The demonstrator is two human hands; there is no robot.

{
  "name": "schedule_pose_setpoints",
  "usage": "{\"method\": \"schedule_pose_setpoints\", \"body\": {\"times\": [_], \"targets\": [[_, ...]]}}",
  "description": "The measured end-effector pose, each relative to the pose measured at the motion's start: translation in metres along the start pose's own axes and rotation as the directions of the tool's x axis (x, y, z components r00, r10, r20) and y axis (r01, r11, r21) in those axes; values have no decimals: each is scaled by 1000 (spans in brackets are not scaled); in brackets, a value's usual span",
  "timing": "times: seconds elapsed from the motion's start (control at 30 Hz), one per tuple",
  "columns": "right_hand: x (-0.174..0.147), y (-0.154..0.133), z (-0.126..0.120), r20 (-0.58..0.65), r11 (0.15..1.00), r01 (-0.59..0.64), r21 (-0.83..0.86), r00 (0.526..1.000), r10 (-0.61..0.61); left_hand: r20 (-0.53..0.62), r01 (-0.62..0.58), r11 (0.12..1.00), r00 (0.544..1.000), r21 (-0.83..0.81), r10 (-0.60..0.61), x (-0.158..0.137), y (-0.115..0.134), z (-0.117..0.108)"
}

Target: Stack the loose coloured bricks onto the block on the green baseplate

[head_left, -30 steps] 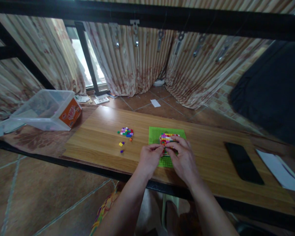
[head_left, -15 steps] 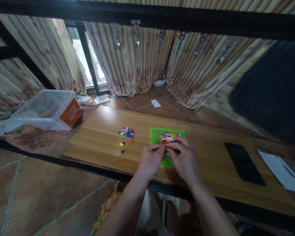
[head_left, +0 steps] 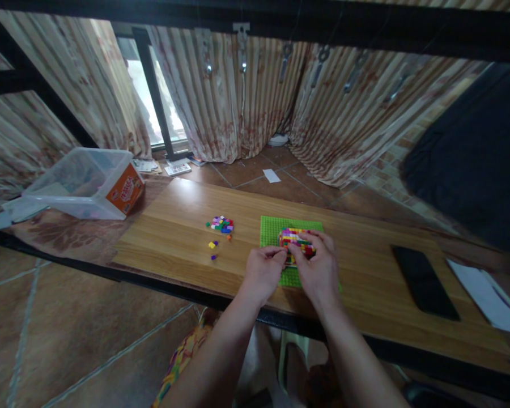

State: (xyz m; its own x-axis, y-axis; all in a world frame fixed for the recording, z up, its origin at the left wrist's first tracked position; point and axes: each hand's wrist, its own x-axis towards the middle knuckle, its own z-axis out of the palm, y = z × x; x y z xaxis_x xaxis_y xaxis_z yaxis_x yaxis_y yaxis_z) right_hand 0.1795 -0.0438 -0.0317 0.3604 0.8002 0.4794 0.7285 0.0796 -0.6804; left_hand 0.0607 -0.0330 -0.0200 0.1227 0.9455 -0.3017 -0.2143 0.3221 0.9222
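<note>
A low, multicoloured toy-brick build [head_left: 292,233] stands on a green studded baseplate [head_left: 270,226]. My left hand [head_left: 264,271] is at its front left corner with thumb and forefinger pinched together. Whatever lies between those fingertips is too small to make out. Over the right part of the build lies my right hand [head_left: 319,263], its fingers curved across the top and far side and its thumb at the front. The palm and fingers hide much of the build. Left of the baseplate is a pile of loose toy bricks [head_left: 222,225], with a yellow brick [head_left: 212,245] and several others nearer me.
The wooden board [head_left: 170,243] lies on the table. A black phone-like slab [head_left: 425,282] and white paper [head_left: 488,294] are at the right. A clear plastic bin [head_left: 80,187] with an orange label stands at the far left. A black bar [head_left: 255,17] crosses overhead.
My right hand's thumb and forefinger have moved from beside the left fingertips onto the build, slightly away from them. The left hand stays at the corner. The whole view has shifted slightly.
</note>
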Motion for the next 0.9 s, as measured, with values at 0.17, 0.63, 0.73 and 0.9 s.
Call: {"method": "schedule_pose_setpoints", "body": {"times": [0.17, 0.63, 0.73, 0.9], "targets": [[0, -1, 0, 4, 1000, 0, -16, 1000, 0, -9, 40, 999, 999, -18, -40, -2, 5, 2], [-3, -13, -10, -30, 988, 155, -5, 987, -155, 110, 300, 656, 943, -693, -315, -11, 40, -6], [-4, -24, -16, 16, 964, 252, 84, 967, -254, 155, 308, 630, 945, -713, -286, -9, 37, -4], [-6, -30, -16, 220, 938, 333, 99, 912, -347, 185, 305, 645, 951, -701, -248, -7, 32, -5]]}}
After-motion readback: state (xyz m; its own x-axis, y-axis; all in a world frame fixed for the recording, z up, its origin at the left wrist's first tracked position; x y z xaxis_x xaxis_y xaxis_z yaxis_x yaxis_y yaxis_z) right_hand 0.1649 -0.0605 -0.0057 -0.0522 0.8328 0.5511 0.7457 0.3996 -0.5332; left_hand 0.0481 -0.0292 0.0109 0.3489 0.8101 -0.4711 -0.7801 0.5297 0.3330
